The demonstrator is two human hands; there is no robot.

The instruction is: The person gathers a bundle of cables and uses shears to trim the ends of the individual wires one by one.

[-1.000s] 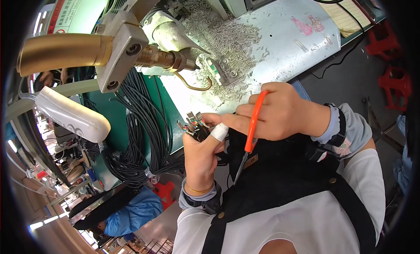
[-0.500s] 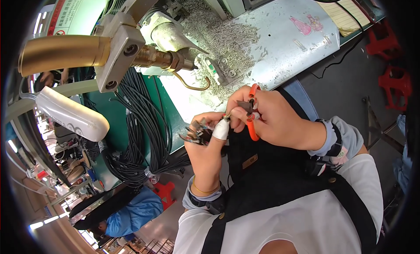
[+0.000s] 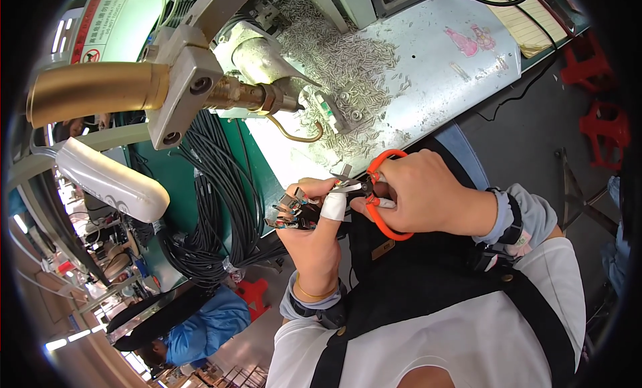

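While the left hand (image 3: 311, 234) grips a small cluster of metal-shelled connectors (image 3: 289, 199), its thumb and forefinger pressed close together, the right hand (image 3: 428, 194) is wrapped around a pair of orange-handled scissors (image 3: 367, 186). Both hands are below the soldering head (image 3: 249, 95) in the view, the right one further to its right. The connectors fan out above the left palm, below the tip of the soldering head, with coloured wire ends showing among them. The scissors' blades stand slightly parted and point left toward the left thumb, which wears a white wrap (image 3: 333, 206); whether they touch a wire is too small to tell.

To the right of the soldering head, a heap of short silvery metal pieces (image 3: 371, 53) spreads over a pale metal sheet (image 3: 441, 80), and a lined notepad (image 3: 518, 20) lies farther right. Below the soldering head and to its left, a thick bundle of black cables (image 3: 221, 214) curves over a green mat (image 3: 175, 180), with a white lamp (image 3: 110, 180) left of the bundle.
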